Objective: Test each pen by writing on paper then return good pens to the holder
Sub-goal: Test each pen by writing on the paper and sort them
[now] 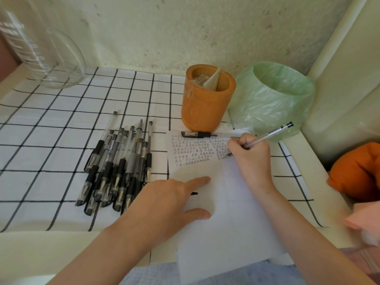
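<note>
My right hand (249,153) grips a clear-barrelled pen (271,133), its tip down on the white paper (226,202) at the right end of the rows of small written marks. My left hand (170,200) presses flat on the paper's left side, index finger and thumb spread. A small dark thing shows just under the left hand; I cannot tell what it is. A pile of several black-grip pens (117,167) lies left of the paper. The orange pen holder (205,103) stands behind the paper and holds a folded paper piece. One capped pen (197,134) lies at its base.
A bin lined with a green plastic bag (273,97) stands right of the holder. A clear glass measuring jug (41,48) sits at the back left on the checked cloth (51,140). An orange cloth (357,171) and something pink (364,221) lie at the right edge.
</note>
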`<action>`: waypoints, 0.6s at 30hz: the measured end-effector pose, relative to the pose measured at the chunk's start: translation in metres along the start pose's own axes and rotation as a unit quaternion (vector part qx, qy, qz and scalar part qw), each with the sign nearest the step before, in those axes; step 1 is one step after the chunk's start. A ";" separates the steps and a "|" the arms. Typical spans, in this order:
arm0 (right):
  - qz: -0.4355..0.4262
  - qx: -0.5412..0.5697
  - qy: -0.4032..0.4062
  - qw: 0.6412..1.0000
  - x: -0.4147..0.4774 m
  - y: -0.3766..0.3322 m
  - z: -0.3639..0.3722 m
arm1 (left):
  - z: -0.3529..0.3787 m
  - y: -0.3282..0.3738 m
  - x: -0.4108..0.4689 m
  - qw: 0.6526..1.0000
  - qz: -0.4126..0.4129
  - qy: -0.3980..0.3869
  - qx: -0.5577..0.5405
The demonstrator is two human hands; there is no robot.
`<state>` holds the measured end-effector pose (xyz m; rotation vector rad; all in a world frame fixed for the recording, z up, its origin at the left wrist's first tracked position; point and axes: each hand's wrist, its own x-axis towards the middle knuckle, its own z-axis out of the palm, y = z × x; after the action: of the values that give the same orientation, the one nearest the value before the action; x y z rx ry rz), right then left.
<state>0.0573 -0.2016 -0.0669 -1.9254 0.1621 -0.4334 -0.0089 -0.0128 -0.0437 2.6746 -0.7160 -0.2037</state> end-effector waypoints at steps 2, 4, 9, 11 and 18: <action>0.002 0.002 0.006 1.000 0.000 -0.001 0.000 | 0.000 0.000 -0.001 1.000 0.001 0.001 -0.001; -0.004 -0.003 0.007 1.000 -0.001 -0.002 0.001 | -0.001 -0.001 -0.002 1.000 0.001 0.001 -0.004; -0.008 -0.011 0.010 1.000 -0.002 -0.004 0.001 | -0.001 0.000 -0.002 1.000 0.003 -0.002 -0.004; -0.006 -0.014 0.013 1.000 -0.001 -0.003 0.002 | -0.001 0.000 -0.002 1.000 0.004 -0.002 -0.001; -0.010 -0.011 0.015 1.000 0.000 0.000 0.001 | -0.004 0.002 -0.001 1.000 0.004 -0.010 0.002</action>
<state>0.0581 -0.2006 -0.0669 -1.9452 0.1685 -0.4745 -0.0099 -0.0129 -0.0396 2.6772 -0.7336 -0.2273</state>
